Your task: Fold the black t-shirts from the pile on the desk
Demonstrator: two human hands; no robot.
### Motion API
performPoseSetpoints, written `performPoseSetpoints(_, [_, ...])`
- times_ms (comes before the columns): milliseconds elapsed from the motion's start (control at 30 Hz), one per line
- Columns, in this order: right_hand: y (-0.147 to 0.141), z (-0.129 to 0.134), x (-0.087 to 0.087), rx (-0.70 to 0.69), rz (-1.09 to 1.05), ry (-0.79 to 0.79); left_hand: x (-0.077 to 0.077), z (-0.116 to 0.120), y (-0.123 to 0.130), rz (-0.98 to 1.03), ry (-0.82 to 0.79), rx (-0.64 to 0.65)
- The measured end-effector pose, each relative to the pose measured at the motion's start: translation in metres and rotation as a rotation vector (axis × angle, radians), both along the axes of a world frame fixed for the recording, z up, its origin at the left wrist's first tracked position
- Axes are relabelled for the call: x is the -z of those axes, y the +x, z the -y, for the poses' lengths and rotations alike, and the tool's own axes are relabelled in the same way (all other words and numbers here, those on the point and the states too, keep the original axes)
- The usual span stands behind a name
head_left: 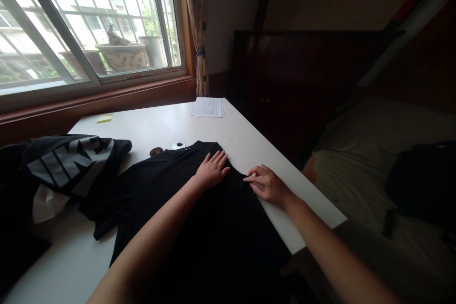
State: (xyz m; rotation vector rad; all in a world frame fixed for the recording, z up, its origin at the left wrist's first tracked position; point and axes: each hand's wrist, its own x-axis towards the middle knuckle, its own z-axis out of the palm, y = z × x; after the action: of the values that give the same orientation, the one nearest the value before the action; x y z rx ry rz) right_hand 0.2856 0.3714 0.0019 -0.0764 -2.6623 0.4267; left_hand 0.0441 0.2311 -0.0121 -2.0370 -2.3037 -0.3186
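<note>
A black T-shirt [156, 185] lies spread on the white table [167, 121], its collar toward the far side and one sleeve out to the left. My left hand [212, 169] rests flat on the shirt near the collar, fingers extended. To its right, my right hand [266, 183] pinches the shirt's right edge near the shoulder between thumb and fingers. The shirt's lower part reaches the near edge of the view, partly hidden by my left forearm.
Dark clothing with grey lettering [78, 161] is heaped at the left. Papers [207, 107], a yellow note [104, 118], a brown round object [156, 151] and a white round object [178, 146] lie on the table. A bed [359, 166] stands right.
</note>
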Motion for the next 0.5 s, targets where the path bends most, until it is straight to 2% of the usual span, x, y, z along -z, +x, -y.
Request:
performPoseSetpoints(267, [0.004,0.007,-0.008,-0.063,-0.041,-0.018,0.000,-0.024,-0.025,0.029,-0.052,-0.062])
performPoseSetpoints(500, [0.000,0.011,-0.007,-0.120,0.012,-0.001,-0.004,-0.024,-0.025,0.036,-0.056,-0.063])
